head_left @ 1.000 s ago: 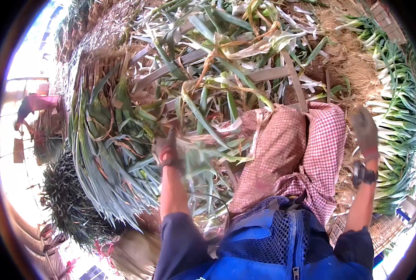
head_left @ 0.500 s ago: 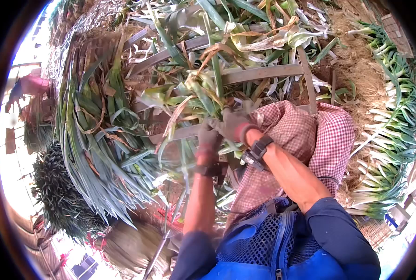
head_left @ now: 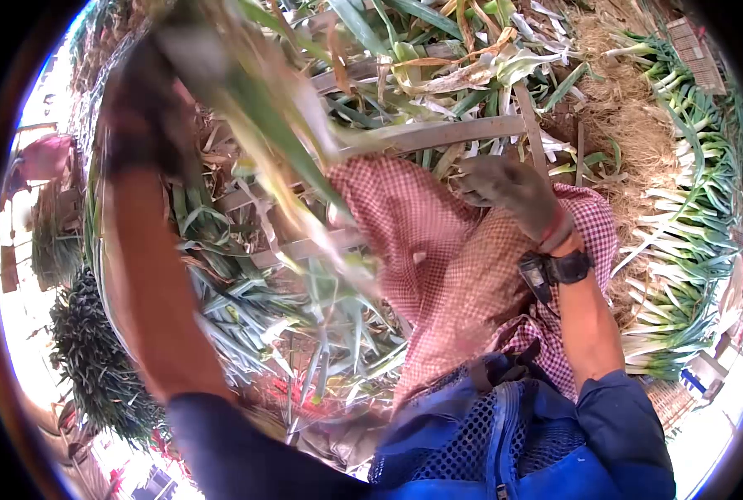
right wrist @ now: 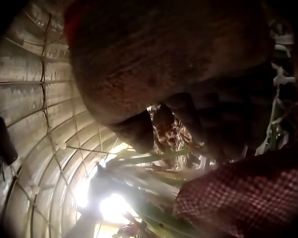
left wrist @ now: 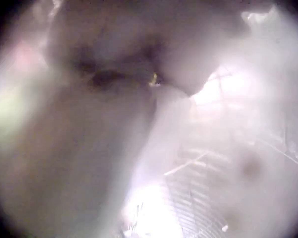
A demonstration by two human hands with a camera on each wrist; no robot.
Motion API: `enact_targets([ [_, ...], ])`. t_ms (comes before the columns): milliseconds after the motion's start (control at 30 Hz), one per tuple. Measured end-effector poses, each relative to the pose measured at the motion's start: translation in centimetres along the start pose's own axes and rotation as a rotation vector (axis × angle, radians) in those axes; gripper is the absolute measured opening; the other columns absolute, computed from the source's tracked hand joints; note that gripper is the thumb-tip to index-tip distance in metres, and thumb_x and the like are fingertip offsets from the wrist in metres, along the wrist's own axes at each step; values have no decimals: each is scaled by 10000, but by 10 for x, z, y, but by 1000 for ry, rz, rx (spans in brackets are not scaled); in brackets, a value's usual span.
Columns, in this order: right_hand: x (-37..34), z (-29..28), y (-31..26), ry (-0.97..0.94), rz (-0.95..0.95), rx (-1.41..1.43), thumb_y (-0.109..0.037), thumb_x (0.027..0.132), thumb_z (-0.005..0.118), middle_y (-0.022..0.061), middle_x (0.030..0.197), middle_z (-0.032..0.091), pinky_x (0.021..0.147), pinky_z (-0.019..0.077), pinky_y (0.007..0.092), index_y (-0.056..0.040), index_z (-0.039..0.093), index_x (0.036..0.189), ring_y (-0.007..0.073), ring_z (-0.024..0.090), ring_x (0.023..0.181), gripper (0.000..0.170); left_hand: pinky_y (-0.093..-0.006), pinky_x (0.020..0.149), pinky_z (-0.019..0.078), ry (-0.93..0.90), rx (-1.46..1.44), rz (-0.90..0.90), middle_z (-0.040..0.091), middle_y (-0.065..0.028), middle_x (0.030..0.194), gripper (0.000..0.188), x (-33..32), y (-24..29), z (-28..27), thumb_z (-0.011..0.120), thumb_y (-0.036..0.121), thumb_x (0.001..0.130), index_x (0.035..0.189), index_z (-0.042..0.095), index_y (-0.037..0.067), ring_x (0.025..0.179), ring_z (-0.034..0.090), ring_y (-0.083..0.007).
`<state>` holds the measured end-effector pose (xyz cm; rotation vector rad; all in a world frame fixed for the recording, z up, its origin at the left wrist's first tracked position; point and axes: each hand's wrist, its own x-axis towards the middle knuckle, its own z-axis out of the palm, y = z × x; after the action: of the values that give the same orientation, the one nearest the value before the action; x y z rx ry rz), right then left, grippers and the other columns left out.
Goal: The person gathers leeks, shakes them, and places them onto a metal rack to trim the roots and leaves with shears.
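Note:
At the upper left of the head view, my gloved left hand (head_left: 150, 104) grips a blurred bunch of long green and pale leek leaves (head_left: 263, 104), which slants down towards the checkered cloth. The left wrist view shows mostly the blurred glove (left wrist: 139, 39), with its fingertips hard to make out. My gloved right hand (head_left: 513, 192) hovers over the red-and-white checkered cloth (head_left: 421, 250) covering the legs, fingers loosely bent with nothing visible in them. From the right wrist, thumb and fingers (right wrist: 213, 109) stand apart above the cloth (right wrist: 253, 198).
Loose leaves and peelings surround a metal frame (head_left: 446, 133) ahead. Leeks with white stems (head_left: 688, 233) lie in a long row at the right, beside dry straw (head_left: 630, 125). A dark green bundle (head_left: 96, 358) stands at the left, below a person in pink (head_left: 46, 158).
Both hands were together over the leaves half a second ago. The left has swung up and left with the bunch; the right has moved away to the right. The cloth-covered knee has shifted left.

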<state>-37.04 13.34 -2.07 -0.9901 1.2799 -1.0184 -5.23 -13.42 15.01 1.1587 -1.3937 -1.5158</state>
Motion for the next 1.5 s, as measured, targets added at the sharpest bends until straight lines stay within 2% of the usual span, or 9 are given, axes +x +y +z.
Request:
enact_targets([
  [200,-31,-27,10,188,58,116,-525,1021,671,60,945,726,758,573,291,41,642,1339,118,670,817,650,-341,702,527,54,164,401,706,-69,887,423,71,79,23,748,344,916,1098,734,-38,749,632,-181],
  [400,7,-107,-1,303,252,-305,-442,1016,679,114,1043,725,749,595,289,54,645,1300,168,724,891,573,-347,732,505,350,600,128,684,-54,884,545,77,-125,-7,753,481,929,1119,736,-29,778,597,-173],
  [633,128,-208,20,623,196,-883,-612,948,658,319,1478,570,1164,426,436,73,503,1494,407,562,1384,889,-349,712,523,594,314,-351,682,-44,965,551,57,-269,-95,778,533,939,1188,730,43,811,607,-171],
  [833,205,-171,-17,490,450,-596,-596,939,671,290,1486,568,1146,449,446,46,444,1534,407,561,1390,904,-295,574,474,198,-235,-457,613,34,818,112,69,-248,78,693,191,1022,1106,703,118,647,562,-125],
  [900,230,-136,-4,645,492,-856,-483,929,719,272,1389,573,1044,533,488,88,282,1584,380,658,1188,972,-349,733,585,93,-321,-541,693,-46,963,305,90,-274,123,764,369,992,1095,674,97,776,654,-211],
  [1100,209,-94,30,759,212,-1328,-253,922,662,294,1579,341,1171,438,508,15,400,1527,485,391,1462,711,-382,878,586,-4,-446,-645,718,-59,1103,514,128,-294,266,809,454,940,1253,674,69,968,681,-226],
  [1267,198,-107,17,714,54,-1084,-75,868,592,263,1515,529,1210,402,453,2,401,1545,386,469,1465,708,-291,928,520,-478,-855,-524,734,-38,1183,450,128,-303,335,572,417,1107,1336,671,42,1049,656,-139],
  [1367,189,-139,9,420,-48,48,8,924,515,25,943,551,712,455,265,49,487,1420,93,506,856,498,-288,932,516,-408,-482,-568,731,-49,1220,485,127,-291,347,590,442,1094,1363,664,45,1038,656,-147],
  [1500,161,-178,3,282,-212,10,-31,894,603,137,1194,664,890,549,281,65,511,1434,175,688,1013,556,-350,791,550,-272,51,-423,761,-77,1045,401,118,-286,376,707,324,981,1169,717,-30,887,699,-213],
])
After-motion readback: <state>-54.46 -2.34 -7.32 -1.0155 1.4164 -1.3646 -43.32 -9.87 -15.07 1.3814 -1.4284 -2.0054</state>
